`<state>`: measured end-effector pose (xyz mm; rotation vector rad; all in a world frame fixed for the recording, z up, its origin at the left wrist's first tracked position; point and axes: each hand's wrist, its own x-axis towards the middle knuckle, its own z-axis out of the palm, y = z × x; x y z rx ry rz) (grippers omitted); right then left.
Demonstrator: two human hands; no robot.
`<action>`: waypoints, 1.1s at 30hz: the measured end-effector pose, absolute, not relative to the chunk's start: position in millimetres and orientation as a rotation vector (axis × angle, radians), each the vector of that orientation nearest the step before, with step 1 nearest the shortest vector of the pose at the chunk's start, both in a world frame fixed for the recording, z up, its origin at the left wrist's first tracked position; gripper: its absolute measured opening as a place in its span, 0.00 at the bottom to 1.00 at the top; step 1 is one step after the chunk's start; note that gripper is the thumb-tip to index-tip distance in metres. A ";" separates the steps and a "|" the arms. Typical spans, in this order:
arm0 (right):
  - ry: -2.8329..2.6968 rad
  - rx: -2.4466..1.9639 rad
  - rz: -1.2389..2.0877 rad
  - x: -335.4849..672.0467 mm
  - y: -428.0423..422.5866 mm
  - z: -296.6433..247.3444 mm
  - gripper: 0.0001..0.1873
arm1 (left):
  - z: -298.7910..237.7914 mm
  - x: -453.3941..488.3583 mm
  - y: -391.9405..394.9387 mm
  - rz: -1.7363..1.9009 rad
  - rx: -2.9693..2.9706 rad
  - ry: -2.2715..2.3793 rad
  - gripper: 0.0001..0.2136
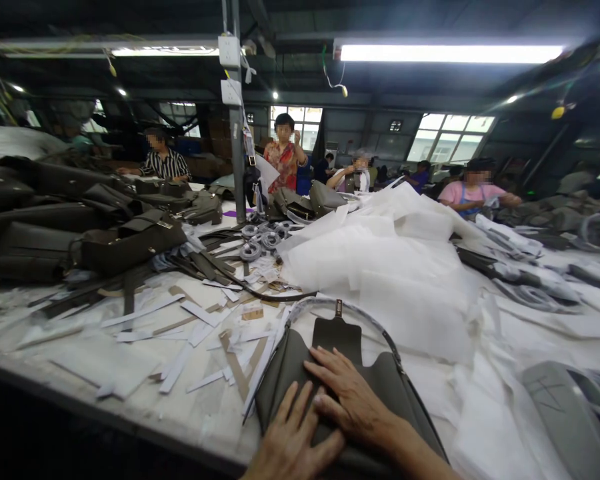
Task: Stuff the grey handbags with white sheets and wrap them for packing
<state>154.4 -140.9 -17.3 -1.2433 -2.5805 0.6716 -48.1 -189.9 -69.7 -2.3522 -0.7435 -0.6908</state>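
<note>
On my head feed I have both palms down on the olive-grey bag (386,383), which lies directly beneath the fingers; my left hand (295,433) spreads its fingers on the near part; my right hand (355,393) rests farther up, its fingers slightly parted; just beyond the right fingertips I see the flap (337,339); paper strips (200,313) lie left of the fingers, white sheets (410,260) beyond them to the right.

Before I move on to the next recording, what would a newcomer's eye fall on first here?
Probably the big heap of white sheets rising mid-table, just beyond the hands. Next, the dark bag at the near side, with the left hand and right hand resting on it. Then the pile of similar dark bags at the picture's left.
</note>
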 end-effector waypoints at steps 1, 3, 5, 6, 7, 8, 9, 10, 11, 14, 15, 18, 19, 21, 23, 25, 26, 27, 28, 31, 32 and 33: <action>-2.586 -1.233 0.661 155.9 -141.6 -19.4 0.32 | -67.2 -61.5 -191.8 -0.663 -2.310 -0.752 0.27; -2.581 -1.251 0.637 158.1 -143.6 -21.6 0.35 | -60.1 -88.1 -194.8 -0.602 -2.245 -0.768 0.25; -2.555 -1.316 0.613 156.7 -144.1 -22.3 0.35 | -48.9 -104.4 -194.8 -0.599 -2.234 -0.746 0.25; -2.538 -1.355 0.599 154.8 -143.7 -22.5 0.36 | -41.5 -105.8 -193.2 -0.619 -2.265 -0.777 0.24; -2.522 -1.393 0.583 152.6 -142.9 -22.9 0.35 | -33.2 -102.1 -190.4 -0.649 -2.320 -0.847 0.22; -2.508 -1.430 0.566 150.4 -142.2 -23.6 0.35 | -24.6 -93.6 -186.4 -0.681 -2.392 -0.953 0.20; -2.498 -1.469 0.550 148.7 -141.7 -24.6 0.34 | -16.4 -81.6 -181.5 -0.718 -2.462 -1.103 0.18; -2.492 -1.505 0.538 147.8 -141.9 -26.0 0.32 | -9.8 -67.4 -175.9 -0.735 -2.535 -1.207 0.17; -2.490 -1.538 0.533 148.0 -142.8 -27.8 0.31 | -5.8 -52.9 -170.0 -0.751 -2.601 -1.247 0.16; -2.432 -1.639 0.534 154.7 -150.2 -34.0 0.31 | -16.5 -21.3 -155.6 -0.600 -2.802 -1.109 0.37; -2.393 -1.662 0.535 158.0 -153.8 -35.6 0.32 | -27.3 -17.2 -152.9 -0.506 -2.851 -1.068 0.43; -2.242 -1.663 0.556 166.4 -163.0 -37.9 0.35 | -64.8 -21.3 -149.1 -0.354 -2.871 -1.052 0.50; -2.206 -1.640 0.569 167.7 -164.7 -38.1 0.35 | -74.3 -24.9 -148.3 -0.365 -2.843 -1.039 0.51; -2.185 -1.586 0.569 167.4 -165.4 -39.3 0.34 | -84.2 -29.8 -146.2 -0.458 -2.756 -0.952 0.52; -2.239 -1.568 0.543 164.5 -163.3 -42.7 0.34 | -84.1 -28.3 -144.0 -0.580 -2.642 -0.847 0.50; -2.312 -1.605 0.517 161.6 -159.6 -47.0 0.33 | -80.8 -21.8 -142.5 -0.671 -2.524 -0.799 0.47; -2.332 -1.631 0.511 161.2 -157.5 -48.2 0.33 | -80.0 -18.2 -142.0 -0.702 -2.469 -0.782 0.44; -2.343 -1.643 0.521 162.1 -155.1 -47.7 0.32 | -80.4 -15.1 -141.4 -0.726 -2.419 -0.757 0.41; -2.344 -1.629 0.561 164.9 -152.4 -45.1 0.33 | -81.9 -13.1 -140.7 -0.735 -2.382 -0.731 0.37; -2.228 -1.466 0.880 186.2 -141.7 -22.3 0.37 | -89.1 -13.7 -136.4 -0.723 -2.349 -0.632 0.25; -2.127 -1.434 0.966 197.6 -137.2 -11.1 0.35 | -90.7 -15.3 -134.4 -0.714 -2.348 -0.592 0.22; -2.028 -1.438 0.983 210.9 -132.3 0.4 0.30 | -91.3 -16.9 -132.5 -0.705 -2.342 -0.546 0.20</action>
